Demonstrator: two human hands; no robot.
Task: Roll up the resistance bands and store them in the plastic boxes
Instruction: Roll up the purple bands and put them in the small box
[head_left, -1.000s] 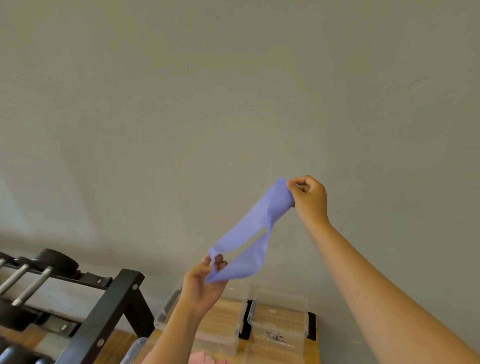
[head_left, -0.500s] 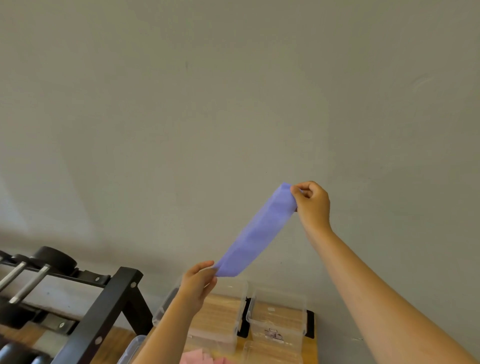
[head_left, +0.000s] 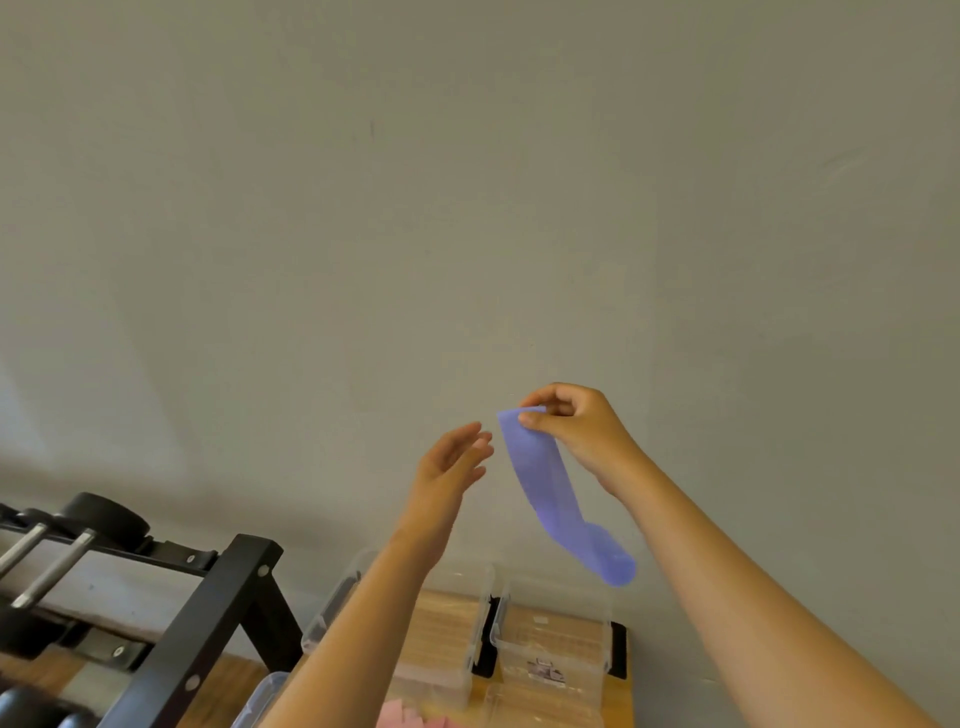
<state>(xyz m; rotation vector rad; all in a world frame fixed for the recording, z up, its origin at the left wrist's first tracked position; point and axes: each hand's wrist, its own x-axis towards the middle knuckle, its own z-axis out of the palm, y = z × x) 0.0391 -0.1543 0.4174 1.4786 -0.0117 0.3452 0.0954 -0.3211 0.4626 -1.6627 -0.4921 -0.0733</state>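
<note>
Flat purple rubber resistance band (head_left: 551, 488) dangling from one pinch

Right hand (head_left: 574, 427) grasps its top end; left hand (head_left: 453, 459), released and empty, is at nine o'clock; clear plastic boxes (head_left: 550, 631) at six.

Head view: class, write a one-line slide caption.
Right hand pinches a hanging purple resistance band; open left hand reaches toward it.
</note>
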